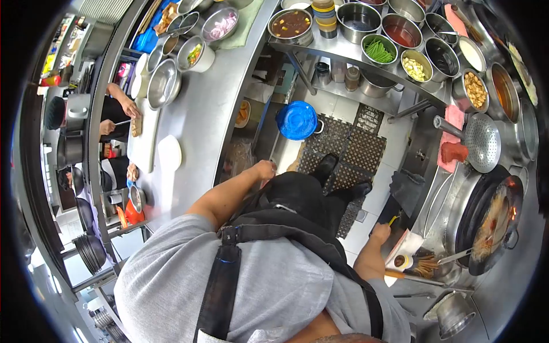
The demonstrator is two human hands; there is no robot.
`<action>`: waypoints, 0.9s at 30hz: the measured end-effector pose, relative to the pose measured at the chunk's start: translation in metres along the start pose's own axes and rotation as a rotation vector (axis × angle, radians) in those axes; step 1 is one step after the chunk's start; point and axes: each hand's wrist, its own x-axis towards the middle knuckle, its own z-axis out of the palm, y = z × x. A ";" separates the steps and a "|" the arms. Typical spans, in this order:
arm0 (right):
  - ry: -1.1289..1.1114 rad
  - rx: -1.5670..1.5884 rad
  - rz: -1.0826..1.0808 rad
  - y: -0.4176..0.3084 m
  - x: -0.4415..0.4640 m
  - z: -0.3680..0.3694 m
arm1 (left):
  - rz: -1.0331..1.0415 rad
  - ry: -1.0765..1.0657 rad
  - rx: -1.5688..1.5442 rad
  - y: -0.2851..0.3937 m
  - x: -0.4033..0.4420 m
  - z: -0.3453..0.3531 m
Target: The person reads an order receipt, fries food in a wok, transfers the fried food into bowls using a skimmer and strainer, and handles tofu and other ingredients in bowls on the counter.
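Observation:
My right hand [379, 233] is closed around a small yellow handle [393, 219] at the front of the stove, low beside the wok. What that handle belongs to is hidden. My left hand [265, 170] hangs by the counter edge, fingers loosely curled, with nothing visible in it. To the right, a black wok [486, 231] holds frying food, and small flames show at its far rim. A long-handled metal utensil [456, 256] reaches over the wok's near edge. A perforated skimmer [482, 143] lies beyond the wok.
Pots of sauces and cut vegetables crowd the back shelf [354, 60]. A blue-lidded bucket [297, 120] stands on the floor beside black rubber mats [349, 151]. Bowls line the left counter [200, 131], where another person's hands [128, 108] work at a white cutting board [146, 143].

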 end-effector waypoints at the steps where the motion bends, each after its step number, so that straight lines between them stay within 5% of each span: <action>1: -0.008 0.064 -0.018 -0.010 -0.012 -0.007 | -0.013 -0.043 0.018 -0.002 0.005 0.001; 9: -0.017 0.193 -0.427 -0.098 -0.072 -0.060 | -0.112 0.143 -0.167 -0.013 -0.024 0.010; 14: -0.017 0.106 -0.699 -0.112 -0.067 -0.091 | -0.214 0.370 -0.380 -0.043 -0.076 0.084; 20: 0.086 0.114 -0.803 -0.067 -0.073 -0.088 | -0.287 0.234 -0.185 -0.092 -0.153 0.282; 22: 0.103 0.114 -0.811 -0.034 -0.087 -0.072 | -0.233 -0.060 -0.054 -0.084 -0.205 0.318; 24: 0.060 0.061 -0.836 0.004 -0.125 -0.058 | -0.366 -0.032 -0.236 -0.085 -0.241 0.368; 27: -0.130 -0.270 -0.798 0.101 -0.143 0.034 | -0.476 -0.220 -0.309 -0.057 -0.304 0.342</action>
